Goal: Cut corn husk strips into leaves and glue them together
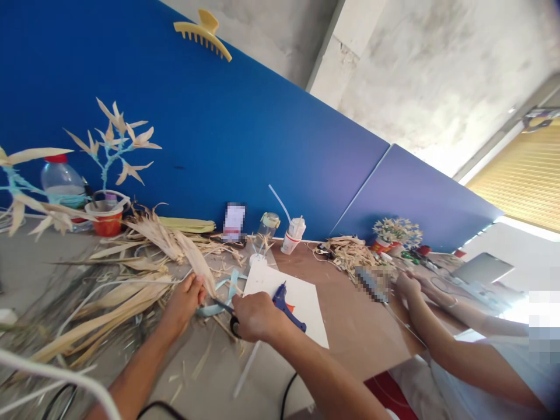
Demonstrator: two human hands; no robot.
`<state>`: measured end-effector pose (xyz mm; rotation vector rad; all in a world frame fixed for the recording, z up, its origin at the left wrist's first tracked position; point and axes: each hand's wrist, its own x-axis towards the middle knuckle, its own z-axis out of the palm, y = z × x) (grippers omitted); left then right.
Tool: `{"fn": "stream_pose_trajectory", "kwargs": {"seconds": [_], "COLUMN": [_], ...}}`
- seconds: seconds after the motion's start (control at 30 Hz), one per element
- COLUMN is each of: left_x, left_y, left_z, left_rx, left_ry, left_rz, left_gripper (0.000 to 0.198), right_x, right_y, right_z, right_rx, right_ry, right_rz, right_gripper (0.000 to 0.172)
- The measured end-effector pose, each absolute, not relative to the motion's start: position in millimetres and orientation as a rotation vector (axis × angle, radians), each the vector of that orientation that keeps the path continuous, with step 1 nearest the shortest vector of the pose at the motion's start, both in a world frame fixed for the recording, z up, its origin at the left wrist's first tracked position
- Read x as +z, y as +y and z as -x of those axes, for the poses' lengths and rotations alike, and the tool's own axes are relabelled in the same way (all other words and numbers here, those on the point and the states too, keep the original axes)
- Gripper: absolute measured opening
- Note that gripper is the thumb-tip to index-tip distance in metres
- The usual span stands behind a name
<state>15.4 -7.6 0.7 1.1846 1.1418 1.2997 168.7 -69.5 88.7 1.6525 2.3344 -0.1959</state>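
The right hand point(256, 316) is closed tight on the black handle of the scissors point(225, 307), with fingers through the loops. The blades point left, toward the other hand. I cannot tell if the blades are open or shut. The left hand point(186, 300) pinches the low end of a long dry leaf point(192, 259) with fingers and thumb pressed together. The leaf slants up and away to the left from that hand. The tip of the scissors is just beside the pinched end of the leaf, between the two hands. A light blue ribbon point(230, 286) lies curled under the scissors and the leaf. Just right of the right hand, a blue glue gun point(286, 308) rests on a white paper point(308, 303). The paper lies flat on the brown table point(350, 326). A big pile point(109, 297) of dry leaves lies on the table to the left of the left hand. Behind the pile stand a red cup point(107, 221) and a bottle point(61, 181) with a red cap. A blue wall point(219, 134) stands at the back of the table, and a yellow hair clip point(203, 32) sits on its top edge. Far to the right, another person's hand point(409, 284) rests on the table, well apart from the scissors.
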Motion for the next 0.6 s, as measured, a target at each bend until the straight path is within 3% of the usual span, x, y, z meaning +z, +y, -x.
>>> {"fn": "stream_pose_trajectory", "kwargs": {"seconds": [0.1, 0.2, 0.3, 0.43, 0.5, 0.6], "left_x": [-2, -1, 4, 13, 16, 20], "left_y": [-4, -2, -1, -3, -4, -5], "left_z": [-13, -11, -8, -6, -6, -5], "left_rx": [1.358, 1.415, 1.474, 1.512, 1.508, 1.502], "left_ry": [1.149, 1.102, 0.956, 0.750, 0.692, 0.660], "left_rz": [-1.235, -1.108, -0.869, -0.620, -0.529, -0.439], "left_gripper": [0.035, 0.034, 0.033, 0.032, 0.030, 0.027], "right_x": [97, 90, 78, 70, 69, 63], "right_y": [-75, -79, -81, -84, -83, -74], "right_z": [-182, -206, -231, -236, -222, -193], "right_rx": [-0.269, -0.620, -1.528, -2.702, -2.918, -2.921], "right_ry": [2.294, 2.313, 2.158, 1.875, 1.844, 1.964], "right_rz": [-1.663, -1.876, -2.114, -2.030, -1.948, -1.838], "right_gripper": [0.045, 0.041, 0.039, 0.052, 0.047, 0.045]}}
